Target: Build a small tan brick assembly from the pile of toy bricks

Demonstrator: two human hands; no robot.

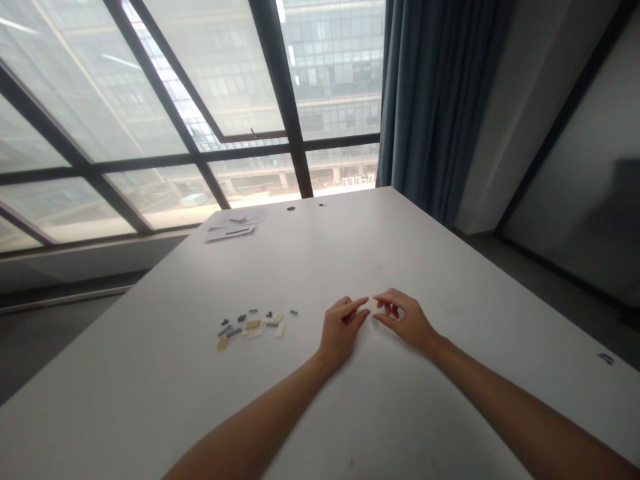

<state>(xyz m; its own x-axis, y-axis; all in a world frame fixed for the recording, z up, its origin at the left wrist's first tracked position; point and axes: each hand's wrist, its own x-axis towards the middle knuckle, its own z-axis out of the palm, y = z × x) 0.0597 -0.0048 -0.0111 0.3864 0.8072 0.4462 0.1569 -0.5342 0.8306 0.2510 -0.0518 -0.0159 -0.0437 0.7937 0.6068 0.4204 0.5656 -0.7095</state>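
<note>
Between my two hands is a small cream-white toy building brick (373,306), just above or on the white table. My left hand (344,327) pinches its left side with thumb and forefinger. From the right, the thumb and fingertips of my right hand (404,319) close on the same piece. Fingertips cover part of it, so its exact shape is hard to make out. To the left of my hands lies a loose group of small building bricks, among them a tan brick (253,325), a white brick (281,329) and a dark grey brick (234,332).
The white table (320,260) stretches toward the windows. Papers (233,225) lie at its far left corner, and a round dark cable hole (291,209) is near the far edge. A small dark item (605,359) sits by the right edge. A blue curtain (435,100) hangs behind.
</note>
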